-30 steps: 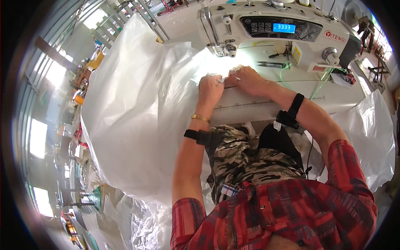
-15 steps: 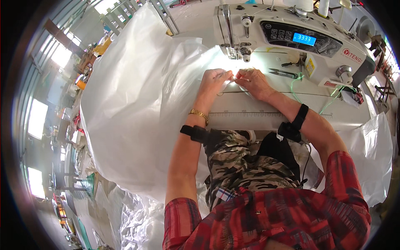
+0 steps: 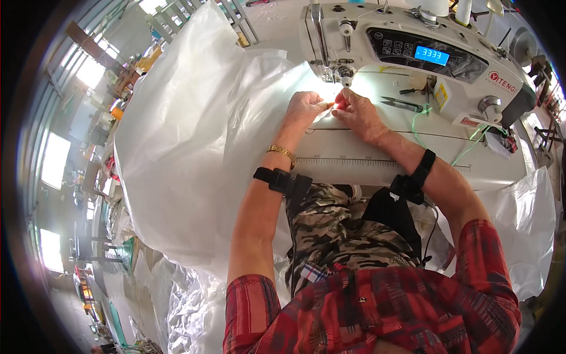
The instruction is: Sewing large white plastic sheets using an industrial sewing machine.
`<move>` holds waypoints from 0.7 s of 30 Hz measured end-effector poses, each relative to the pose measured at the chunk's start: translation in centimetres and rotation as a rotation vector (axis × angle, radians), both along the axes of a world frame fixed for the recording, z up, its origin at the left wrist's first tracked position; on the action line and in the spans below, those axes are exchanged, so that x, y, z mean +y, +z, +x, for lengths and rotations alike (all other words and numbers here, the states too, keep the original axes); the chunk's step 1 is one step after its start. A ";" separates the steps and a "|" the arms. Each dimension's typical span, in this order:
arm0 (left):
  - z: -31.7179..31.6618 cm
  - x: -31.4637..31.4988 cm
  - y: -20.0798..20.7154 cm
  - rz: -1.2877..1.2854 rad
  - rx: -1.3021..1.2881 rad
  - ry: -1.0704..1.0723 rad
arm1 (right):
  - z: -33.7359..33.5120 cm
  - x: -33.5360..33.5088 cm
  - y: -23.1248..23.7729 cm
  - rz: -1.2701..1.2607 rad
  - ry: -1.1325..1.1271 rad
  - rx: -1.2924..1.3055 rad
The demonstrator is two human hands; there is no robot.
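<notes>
One change: your left hand [image 3: 306, 109] has uncurled toward your right hand [image 3: 361, 118], both sets of fingers narrow, any hold lost in glare, suggesting finer handwork near the sewing machine [image 3: 413, 56], white sheet [image 3: 183, 141] spread left.

The place looks like a sewing workshop. A large sewing machine [image 3: 401, 44], with a blue screen [image 3: 432, 55] and spools of thread [image 3: 464, 10], stands on a work table [image 3: 354, 141] marked with a ruler [image 3: 383, 162]. Dark snips [image 3: 402, 105] lie beside green thread [image 3: 426, 109]. White sheeting [image 3: 183, 153] spreads over the left side, with piled goods [image 3: 141, 62] and bright windows [image 3: 56, 160] beyond it.
</notes>
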State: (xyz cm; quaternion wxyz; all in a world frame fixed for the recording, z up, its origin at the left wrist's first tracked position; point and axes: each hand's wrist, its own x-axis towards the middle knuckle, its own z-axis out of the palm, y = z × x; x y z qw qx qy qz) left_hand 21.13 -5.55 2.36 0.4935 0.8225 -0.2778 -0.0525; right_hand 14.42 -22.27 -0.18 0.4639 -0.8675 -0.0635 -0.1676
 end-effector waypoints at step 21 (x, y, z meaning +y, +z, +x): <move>-2.6 1.0 0.8 -0.163 -0.305 -0.006 | 0.1 -0.1 -0.3 -0.015 -0.024 0.014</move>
